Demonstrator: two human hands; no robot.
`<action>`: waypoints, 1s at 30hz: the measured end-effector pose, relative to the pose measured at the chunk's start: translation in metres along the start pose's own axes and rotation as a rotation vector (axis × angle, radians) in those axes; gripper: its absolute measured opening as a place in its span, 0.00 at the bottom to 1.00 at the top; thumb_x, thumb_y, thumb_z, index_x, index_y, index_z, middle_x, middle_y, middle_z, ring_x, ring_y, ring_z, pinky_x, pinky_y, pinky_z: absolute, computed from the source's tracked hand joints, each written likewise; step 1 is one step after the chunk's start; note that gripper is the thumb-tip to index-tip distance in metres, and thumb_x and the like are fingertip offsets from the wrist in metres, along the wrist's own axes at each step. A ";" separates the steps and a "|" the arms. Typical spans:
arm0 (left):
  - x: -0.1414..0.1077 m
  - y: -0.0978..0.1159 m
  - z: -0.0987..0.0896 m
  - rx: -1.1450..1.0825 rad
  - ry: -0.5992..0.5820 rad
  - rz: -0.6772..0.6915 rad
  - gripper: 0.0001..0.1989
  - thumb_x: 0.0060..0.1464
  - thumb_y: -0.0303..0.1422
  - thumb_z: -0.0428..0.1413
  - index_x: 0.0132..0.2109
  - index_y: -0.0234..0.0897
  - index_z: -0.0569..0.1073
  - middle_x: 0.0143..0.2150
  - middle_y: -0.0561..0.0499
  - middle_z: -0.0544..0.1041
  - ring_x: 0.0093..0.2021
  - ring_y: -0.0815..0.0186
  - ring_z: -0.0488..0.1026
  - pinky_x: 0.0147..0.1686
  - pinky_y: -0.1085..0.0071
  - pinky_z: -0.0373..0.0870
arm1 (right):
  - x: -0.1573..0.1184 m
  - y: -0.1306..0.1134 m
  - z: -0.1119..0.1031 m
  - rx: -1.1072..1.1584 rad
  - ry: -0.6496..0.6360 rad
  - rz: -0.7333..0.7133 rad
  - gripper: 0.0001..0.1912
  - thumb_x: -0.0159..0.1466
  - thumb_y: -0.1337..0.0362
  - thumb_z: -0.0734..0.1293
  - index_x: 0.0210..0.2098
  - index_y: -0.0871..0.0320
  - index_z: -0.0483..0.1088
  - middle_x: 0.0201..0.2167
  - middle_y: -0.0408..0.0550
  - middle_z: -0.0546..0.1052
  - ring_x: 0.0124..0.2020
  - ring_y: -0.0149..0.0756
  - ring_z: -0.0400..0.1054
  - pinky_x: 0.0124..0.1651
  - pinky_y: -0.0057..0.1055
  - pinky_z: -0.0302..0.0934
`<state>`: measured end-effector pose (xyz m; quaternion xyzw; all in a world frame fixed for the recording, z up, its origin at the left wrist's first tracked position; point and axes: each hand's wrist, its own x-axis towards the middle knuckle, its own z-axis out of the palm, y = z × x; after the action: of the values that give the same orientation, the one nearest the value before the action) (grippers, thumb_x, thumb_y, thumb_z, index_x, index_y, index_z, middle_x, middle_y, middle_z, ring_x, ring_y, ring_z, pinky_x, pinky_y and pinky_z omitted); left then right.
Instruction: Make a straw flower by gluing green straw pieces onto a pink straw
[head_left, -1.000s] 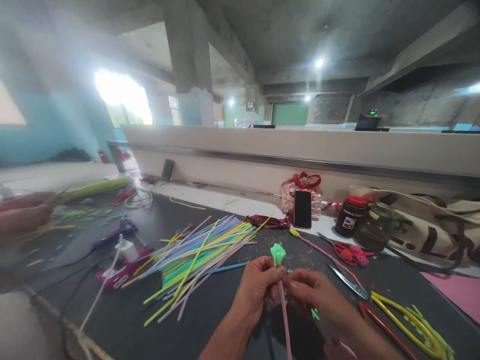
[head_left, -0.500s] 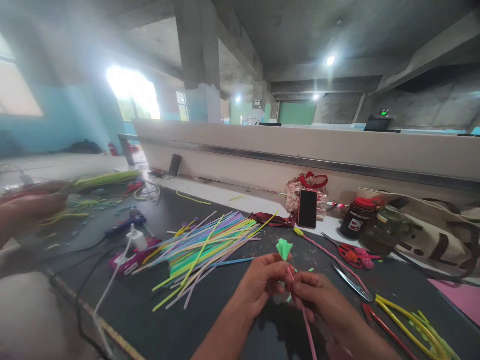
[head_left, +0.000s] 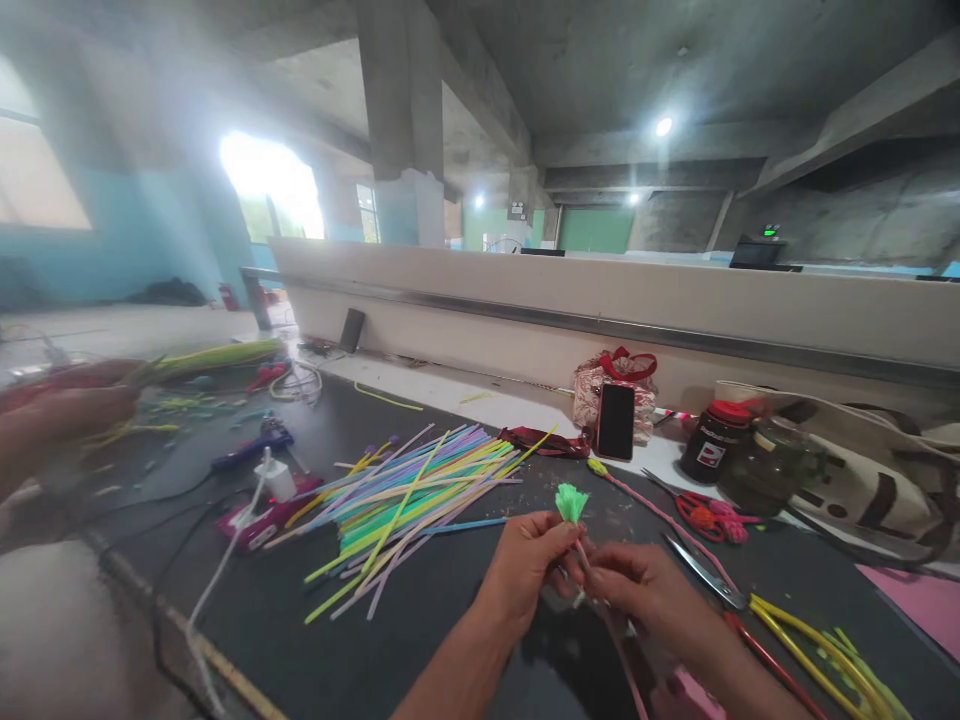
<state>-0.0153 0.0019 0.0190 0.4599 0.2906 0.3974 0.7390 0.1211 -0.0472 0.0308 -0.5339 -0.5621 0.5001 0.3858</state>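
Note:
Between my hands is a pink pipe-cleaner stem (head_left: 628, 665) with a frayed bright green tuft (head_left: 571, 502) at its top. My left hand (head_left: 525, 570) pinches the stem just below the tuft. Lower down, the thumb and fingers of my right hand (head_left: 649, 600) are closed around the same stem, whose lower end runs out of the picture. To the left of my hands lies a loose pile of coloured pipe cleaners (head_left: 420, 500). A similar pink stem with a yellow-green tip (head_left: 660, 518) rests beyond my right hand.
Scissors with yellow handles (head_left: 806, 635) and smaller red-handled scissors (head_left: 701, 512) lie at right. Behind stand a phone (head_left: 615, 421), a dark bottle (head_left: 712, 445) and a canvas bag (head_left: 862, 480). Left are a glue gun (head_left: 259, 447), a power strip (head_left: 259, 525) and another person's arm (head_left: 67, 420).
My right hand has shifted slightly right and down along the stem. The green tuft looks more spread and sits a little lower. My left hand keeps its pinch.

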 end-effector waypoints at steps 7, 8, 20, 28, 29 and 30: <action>-0.007 -0.002 0.008 0.250 -0.118 -0.007 0.10 0.42 0.36 0.54 0.23 0.32 0.69 0.14 0.56 0.66 0.12 0.76 0.61 0.12 0.80 0.55 | -0.001 -0.007 -0.021 0.119 0.063 -0.096 0.24 0.45 0.60 0.71 0.40 0.58 0.65 0.26 0.41 0.69 0.24 0.28 0.62 0.21 0.22 0.52; -0.008 -0.003 0.008 0.271 -0.132 -0.013 0.09 0.42 0.35 0.54 0.23 0.32 0.69 0.13 0.57 0.65 0.12 0.76 0.60 0.12 0.80 0.54 | -0.002 -0.008 -0.021 0.113 0.060 -0.097 0.24 0.44 0.61 0.71 0.40 0.58 0.65 0.27 0.41 0.69 0.23 0.28 0.62 0.21 0.22 0.52; -0.009 -0.008 0.009 0.378 -0.103 0.040 0.06 0.42 0.31 0.51 0.22 0.34 0.68 0.11 0.59 0.61 0.12 0.75 0.58 0.13 0.79 0.53 | -0.010 -0.018 -0.013 -0.367 0.273 -0.219 0.12 0.47 0.66 0.67 0.33 0.56 0.70 0.23 0.40 0.65 0.22 0.29 0.56 0.23 0.25 0.50; -0.010 -0.009 0.008 0.398 -0.097 0.061 0.07 0.41 0.31 0.52 0.20 0.34 0.66 0.11 0.59 0.61 0.12 0.76 0.58 0.14 0.79 0.53 | -0.013 -0.023 -0.009 -0.501 0.321 -0.312 0.07 0.49 0.66 0.65 0.29 0.55 0.70 0.24 0.41 0.68 0.25 0.31 0.60 0.26 0.26 0.52; -0.010 -0.009 0.008 0.396 -0.097 0.062 0.07 0.42 0.31 0.52 0.20 0.34 0.66 0.11 0.59 0.61 0.12 0.76 0.58 0.14 0.79 0.53 | -0.014 -0.023 -0.008 -0.519 0.330 -0.333 0.06 0.49 0.66 0.65 0.29 0.54 0.70 0.25 0.42 0.69 0.26 0.32 0.61 0.27 0.27 0.53; -0.010 -0.009 0.009 0.394 -0.095 0.061 0.07 0.42 0.32 0.52 0.20 0.34 0.66 0.11 0.59 0.61 0.12 0.75 0.58 0.14 0.79 0.53 | -0.014 -0.023 -0.008 -0.535 0.341 -0.354 0.06 0.50 0.67 0.65 0.29 0.54 0.69 0.26 0.43 0.69 0.27 0.33 0.61 0.28 0.27 0.53</action>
<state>-0.0104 -0.0125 0.0150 0.6223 0.3134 0.3331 0.6353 0.1253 -0.0578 0.0564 -0.5861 -0.6843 0.1646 0.4014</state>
